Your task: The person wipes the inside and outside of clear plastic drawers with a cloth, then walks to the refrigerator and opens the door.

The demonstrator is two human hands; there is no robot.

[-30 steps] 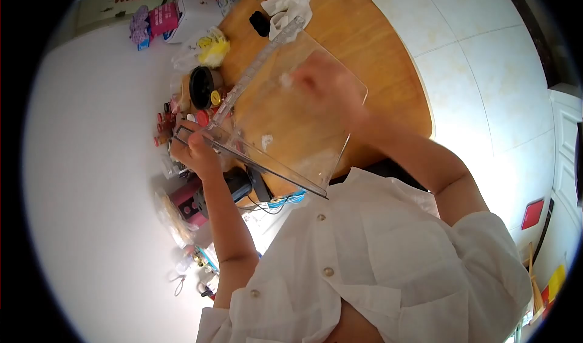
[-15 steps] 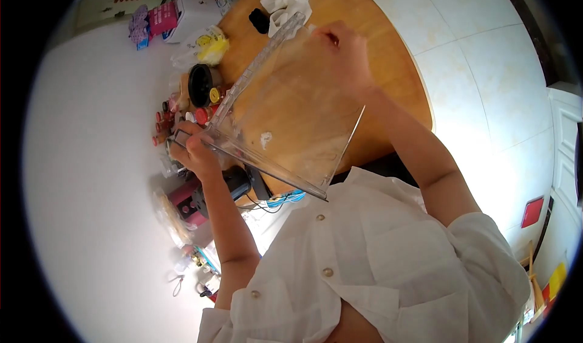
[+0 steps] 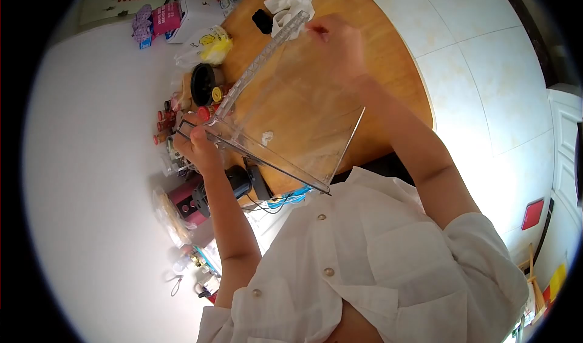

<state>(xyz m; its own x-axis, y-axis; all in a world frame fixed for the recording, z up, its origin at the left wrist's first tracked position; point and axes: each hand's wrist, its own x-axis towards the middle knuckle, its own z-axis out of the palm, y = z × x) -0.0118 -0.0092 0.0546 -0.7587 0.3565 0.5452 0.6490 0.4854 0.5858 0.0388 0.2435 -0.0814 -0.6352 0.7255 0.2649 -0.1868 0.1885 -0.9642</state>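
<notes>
Left hand [image 3: 199, 146] pinches a clear plastic bin [image 3: 290, 109] by its corner; it extends toward the curled right hand [image 3: 339, 44], hold unclear

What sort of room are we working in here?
Probably a home kitchen or dining area: there's a wooden table, red-lidded jars near the wall, and pale floor tiles.
</notes>
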